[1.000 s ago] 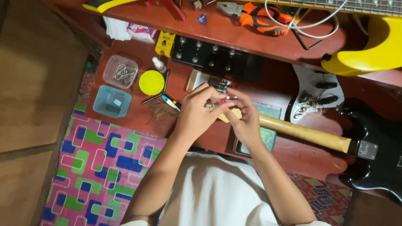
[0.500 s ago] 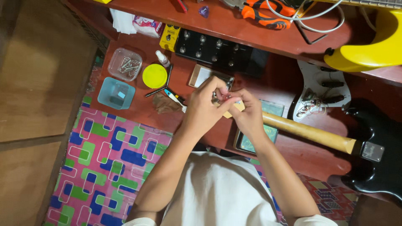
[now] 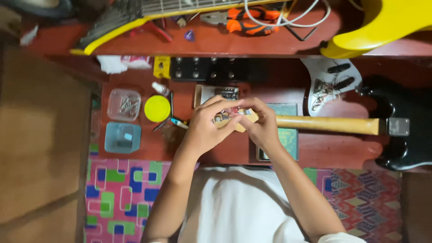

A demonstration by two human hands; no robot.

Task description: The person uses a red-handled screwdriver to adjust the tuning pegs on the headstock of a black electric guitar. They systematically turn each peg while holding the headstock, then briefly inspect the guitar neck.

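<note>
- The headstock (image 3: 234, 119) of a pale wooden guitar neck (image 3: 328, 124) sat at the centre of the frame, over the red counter (image 3: 216, 150), with both hands closed around it.
- The left hand (image 3: 204, 128) gripped the headstock from the left, fingers curled over its top edge, where small metal tuner parts showed.
- The right hand (image 3: 263, 126) held the same headstock from the right, its fingers bent and pinched in at the tuner parts; what exactly the fingertips pinched was too small to tell.
- The neck ran from the hands toward the right of the frame and joined a black guitar body (image 3: 405, 135) at the right edge.
- A green booklet (image 3: 285, 135) lay on the counter just under the right hand and the neck.
- A white pickguard (image 3: 330, 85) with loose wiring lay above the neck, right of centre.
- A black pedal unit with knobs (image 3: 211, 69) stood above the hands.
- Left of the hands lay a round yellow lid (image 3: 157, 108), a clear plastic box of screws (image 3: 124, 104) and a pale blue plastic box (image 3: 122, 137).
- On the upper shelf (image 3: 211, 42) lay orange-handled pliers (image 3: 252, 20), a white cable (image 3: 292, 18) and a yellow guitar body (image 3: 387, 24).
- A patterned mat (image 3: 121, 193) covered the floor at lower left.
</note>
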